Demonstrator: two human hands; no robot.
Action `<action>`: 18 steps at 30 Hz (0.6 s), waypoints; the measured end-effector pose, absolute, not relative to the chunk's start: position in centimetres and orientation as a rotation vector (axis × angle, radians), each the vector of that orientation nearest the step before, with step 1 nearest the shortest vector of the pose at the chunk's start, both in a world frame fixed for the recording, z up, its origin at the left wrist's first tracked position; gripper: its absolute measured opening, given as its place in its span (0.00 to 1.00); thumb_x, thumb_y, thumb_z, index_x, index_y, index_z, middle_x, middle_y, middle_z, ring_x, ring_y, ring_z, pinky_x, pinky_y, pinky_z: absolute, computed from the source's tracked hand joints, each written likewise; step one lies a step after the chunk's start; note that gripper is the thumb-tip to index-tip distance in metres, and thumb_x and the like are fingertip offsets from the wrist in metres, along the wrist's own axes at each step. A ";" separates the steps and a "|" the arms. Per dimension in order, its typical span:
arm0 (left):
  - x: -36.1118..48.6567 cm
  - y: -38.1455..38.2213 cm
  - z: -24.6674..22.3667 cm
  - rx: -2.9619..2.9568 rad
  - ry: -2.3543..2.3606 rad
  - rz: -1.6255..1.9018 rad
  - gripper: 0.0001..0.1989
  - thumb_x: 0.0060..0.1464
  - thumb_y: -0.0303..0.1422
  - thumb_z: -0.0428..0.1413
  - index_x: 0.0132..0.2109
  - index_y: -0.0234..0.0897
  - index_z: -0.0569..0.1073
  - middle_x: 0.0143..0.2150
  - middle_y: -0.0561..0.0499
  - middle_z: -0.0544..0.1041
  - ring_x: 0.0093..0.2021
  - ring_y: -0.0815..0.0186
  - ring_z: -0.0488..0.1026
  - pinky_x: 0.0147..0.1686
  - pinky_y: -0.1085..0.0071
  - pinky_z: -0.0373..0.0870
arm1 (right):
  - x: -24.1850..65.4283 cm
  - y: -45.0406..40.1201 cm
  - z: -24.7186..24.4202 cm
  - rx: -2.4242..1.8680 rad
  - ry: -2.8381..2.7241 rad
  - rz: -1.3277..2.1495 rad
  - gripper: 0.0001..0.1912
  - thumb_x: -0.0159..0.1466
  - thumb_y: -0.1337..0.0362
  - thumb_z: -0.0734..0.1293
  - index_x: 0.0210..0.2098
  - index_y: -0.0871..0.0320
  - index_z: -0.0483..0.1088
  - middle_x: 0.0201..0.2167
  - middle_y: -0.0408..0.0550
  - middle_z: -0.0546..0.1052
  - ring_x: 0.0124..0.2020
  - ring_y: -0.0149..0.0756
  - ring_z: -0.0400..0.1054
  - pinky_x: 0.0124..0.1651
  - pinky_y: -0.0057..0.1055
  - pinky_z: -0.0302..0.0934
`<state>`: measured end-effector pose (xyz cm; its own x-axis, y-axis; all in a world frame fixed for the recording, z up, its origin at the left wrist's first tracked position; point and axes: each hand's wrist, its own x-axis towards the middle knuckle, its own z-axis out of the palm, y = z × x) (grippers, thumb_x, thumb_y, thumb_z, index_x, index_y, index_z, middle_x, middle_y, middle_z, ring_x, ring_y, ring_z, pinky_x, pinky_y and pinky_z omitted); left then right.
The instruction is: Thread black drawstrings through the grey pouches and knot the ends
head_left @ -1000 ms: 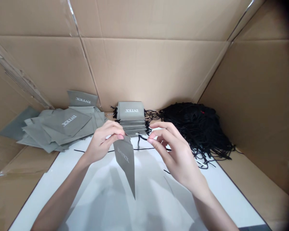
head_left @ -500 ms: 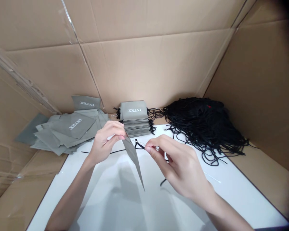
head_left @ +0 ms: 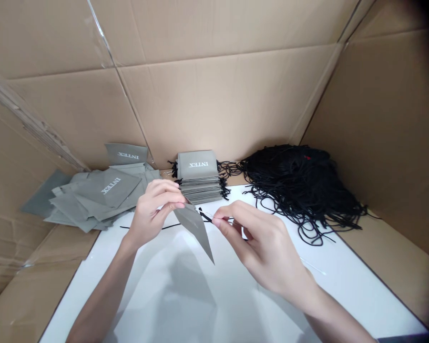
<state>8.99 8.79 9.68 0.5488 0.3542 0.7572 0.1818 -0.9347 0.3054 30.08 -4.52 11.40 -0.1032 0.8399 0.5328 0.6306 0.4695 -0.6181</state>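
Observation:
My left hand [head_left: 155, 212] pinches one top corner of a grey fabric pouch [head_left: 197, 229], which hangs tilted with its pointed lower corner over the table. Facing it, my right hand [head_left: 262, 243] is closed, thumb against fingertips, on a black cord [head_left: 206, 217] with a thin pale threading tool beside it. The cord's looped end points at the pouch's upper edge, very close to it; whether it has entered the fabric I cannot tell. Behind my hands another black cord [head_left: 171, 226] lies on the table.
Loose grey pouches marked INTEX [head_left: 103, 190] are heaped at the left. A neat stack of corded pouches [head_left: 198, 166] stands at the back centre. A tangled pile of black cords [head_left: 293, 181] lies at the right. Cardboard walls [head_left: 229, 95] surround the white table [head_left: 186, 305].
The pouch has turned so more of its face shows and its lower tip is higher. My right hand has brought the cord end slightly closer to the pouch.

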 end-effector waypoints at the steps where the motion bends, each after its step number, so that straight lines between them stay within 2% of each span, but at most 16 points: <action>1: 9.0 8.8 9.7 2.598 0.455 1.330 0.06 0.61 0.25 0.57 0.37 0.40 0.76 0.34 0.50 0.78 0.45 0.61 0.72 0.50 0.60 0.67 | 30.1 -4.5 11.4 -1.241 -1.818 0.297 0.06 0.71 0.69 0.60 0.38 0.56 0.68 0.32 0.44 0.73 0.30 0.31 0.65 0.34 0.28 0.58; 18: 8.8 8.5 9.7 2.649 0.562 1.344 0.06 0.62 0.28 0.56 0.36 0.40 0.77 0.34 0.50 0.79 0.46 0.59 0.72 0.51 0.58 0.67 | 30.1 -4.5 11.4 -1.266 -1.823 0.286 0.06 0.71 0.68 0.60 0.39 0.55 0.68 0.31 0.44 0.72 0.28 0.31 0.65 0.32 0.28 0.58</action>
